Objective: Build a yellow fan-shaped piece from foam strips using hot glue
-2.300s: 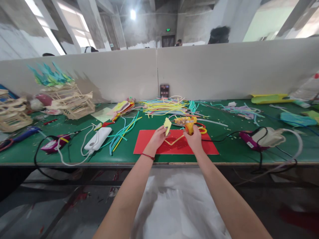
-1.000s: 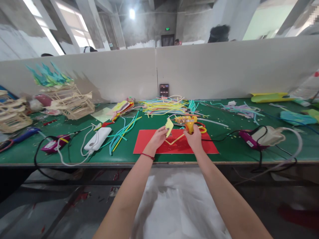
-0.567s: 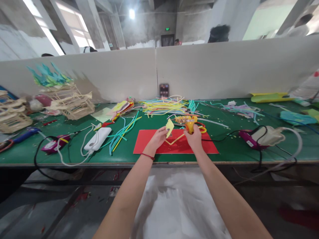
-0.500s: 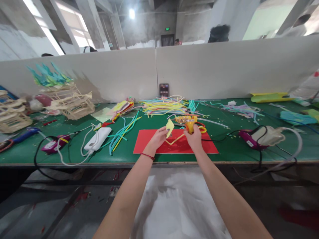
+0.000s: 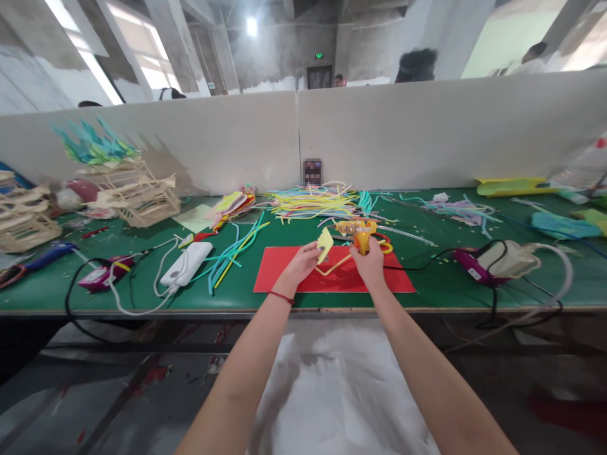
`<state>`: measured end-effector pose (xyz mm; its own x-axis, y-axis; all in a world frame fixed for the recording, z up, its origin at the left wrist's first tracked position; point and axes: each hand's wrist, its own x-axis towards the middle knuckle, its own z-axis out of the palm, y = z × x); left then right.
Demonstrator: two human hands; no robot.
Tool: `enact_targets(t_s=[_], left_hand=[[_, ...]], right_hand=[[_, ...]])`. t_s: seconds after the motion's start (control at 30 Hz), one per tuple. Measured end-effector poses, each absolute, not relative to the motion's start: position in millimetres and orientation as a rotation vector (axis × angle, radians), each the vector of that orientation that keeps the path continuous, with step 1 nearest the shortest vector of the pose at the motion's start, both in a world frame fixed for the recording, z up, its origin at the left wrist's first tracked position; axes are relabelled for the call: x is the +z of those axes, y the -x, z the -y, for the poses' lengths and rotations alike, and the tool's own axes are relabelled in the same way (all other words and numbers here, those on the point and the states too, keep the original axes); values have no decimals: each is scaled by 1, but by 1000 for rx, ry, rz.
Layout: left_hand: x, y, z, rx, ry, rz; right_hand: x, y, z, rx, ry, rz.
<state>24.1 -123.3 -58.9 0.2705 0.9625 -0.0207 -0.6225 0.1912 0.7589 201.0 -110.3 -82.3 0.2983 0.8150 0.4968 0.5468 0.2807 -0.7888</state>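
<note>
Between the fingers of my left hand (image 5: 303, 263) is a small pale-yellow piece with a jagged edge (image 5: 325, 245), held upright. My right hand (image 5: 368, 262) is wrapped around the handle of a yellow-orange glue gun (image 5: 361, 239), whose front points left, close to the yellow piece. Under both hands lies a red rectangular board (image 5: 275, 272) on the green table. A bent pale-yellow strip (image 5: 332, 266) is over the board between my hands. Where it joins anything is hidden by my right hand.
Many coloured foam-like strips (image 5: 313, 205) lie behind the board, with more strips (image 5: 232, 262) to its left. A white power strip (image 5: 186, 263) with cables is at left. Cream frame models (image 5: 137, 199) stand far left. A purple device (image 5: 477, 265) with cables sits right.
The yellow piece in my left hand has shifted very slightly to the right. My right hand and the glue gun hold nearly the same place.
</note>
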Motion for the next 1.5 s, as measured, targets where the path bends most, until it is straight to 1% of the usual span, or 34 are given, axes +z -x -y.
enact_targets(t_s=[0.13,0.27,0.5,0.67,0.77,0.83,0.9,1.0,1.07,1.3,1.5], left_hand=[[-62,-24,122,1183,-743,-578],[-65,-23,120,1164,-783,-576],[-67,-23,120,1188,-811,-548],[-68,-23,120,1192,-828,-560],[-68,-23,120,1189,-819,-563],[-67,-24,120,1198,-807,-561],[-65,-24,121,1205,-807,-559],[-63,-23,123,1208,-825,-554],[-62,-23,124,1212,-827,-559],[-64,-23,122,1231,-817,-573],[-63,-23,122,1232,-806,-567]], right_hand=[[-83,-203,105,239,1515,1387],[-76,-212,96,147,1737,1503],[-59,-235,71,140,2120,1612],[-58,-240,62,16,2160,1754],[-53,-240,67,-148,2083,1709],[-46,-239,73,-192,2038,1646],[-40,-237,81,-56,2069,1637],[-38,-225,92,338,2137,1794],[-40,-213,100,520,2124,1939],[-46,-176,121,575,2142,1971],[-47,-167,119,595,2181,1920]])
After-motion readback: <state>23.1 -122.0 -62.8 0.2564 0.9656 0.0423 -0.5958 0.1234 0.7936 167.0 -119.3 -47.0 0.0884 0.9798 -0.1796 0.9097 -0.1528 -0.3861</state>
